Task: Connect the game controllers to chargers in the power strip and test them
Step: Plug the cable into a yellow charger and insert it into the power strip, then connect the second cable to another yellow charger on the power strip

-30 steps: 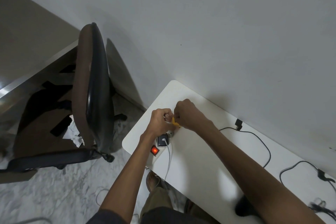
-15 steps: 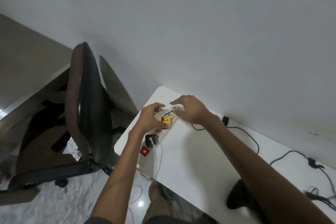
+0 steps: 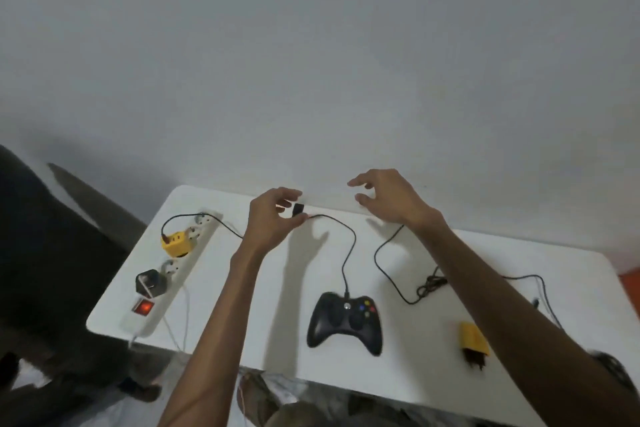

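A white power strip (image 3: 194, 253) lies on the left of the white table (image 3: 277, 340), its red switch (image 3: 143, 307) lit. A yellow charger (image 3: 176, 243) and a black charger (image 3: 151, 282) are plugged into it. A black cable (image 3: 349, 246) runs from the yellow charger, under my left hand, to a black game controller (image 3: 345, 322) at the table's front middle. My left hand (image 3: 272, 220) hovers with fingers apart around the cable's black inline block (image 3: 298, 208). My right hand (image 3: 391, 199) is open above the table's back edge, holding nothing.
A second black cable (image 3: 381, 267) loops under my right arm, with a tangle (image 3: 429, 284). A loose yellow charger (image 3: 472, 340) lies near the front right. A dark object (image 3: 614, 369) shows at the far right, mostly hidden. A dark chair (image 3: 41, 253) stands left of the table.
Both hands have left the yellow charger, which now sits plugged into the strip, and moved right. My view has swung right, bringing the controller and the loose charger into sight.
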`<action>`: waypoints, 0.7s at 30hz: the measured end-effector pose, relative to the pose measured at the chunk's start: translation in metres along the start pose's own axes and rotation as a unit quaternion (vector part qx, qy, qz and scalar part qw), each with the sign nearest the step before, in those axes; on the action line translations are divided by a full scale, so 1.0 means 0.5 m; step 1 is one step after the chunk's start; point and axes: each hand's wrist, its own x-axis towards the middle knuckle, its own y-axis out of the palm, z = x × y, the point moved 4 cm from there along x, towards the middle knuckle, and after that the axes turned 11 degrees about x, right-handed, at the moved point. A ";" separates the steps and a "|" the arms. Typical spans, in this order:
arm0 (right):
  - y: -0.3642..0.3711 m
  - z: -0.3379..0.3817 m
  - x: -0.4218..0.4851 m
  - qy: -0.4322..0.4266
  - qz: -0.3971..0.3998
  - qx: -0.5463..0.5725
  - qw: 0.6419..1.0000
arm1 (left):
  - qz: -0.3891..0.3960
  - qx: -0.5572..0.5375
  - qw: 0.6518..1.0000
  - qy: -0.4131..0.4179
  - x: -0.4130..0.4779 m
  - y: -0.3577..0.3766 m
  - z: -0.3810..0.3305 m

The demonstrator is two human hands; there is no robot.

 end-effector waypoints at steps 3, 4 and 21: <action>-0.059 -0.113 -0.086 0.035 -0.029 0.011 0.999 | 0.061 0.004 0.998 0.016 -0.017 0.130 -0.080; -0.074 -0.148 -0.114 0.050 -0.040 0.018 0.998 | 0.081 0.008 0.996 0.022 -0.026 0.168 -0.105; -0.053 -0.586 -0.489 0.266 -0.153 0.072 0.949 | 0.298 0.165 0.940 0.011 -0.240 0.633 -0.308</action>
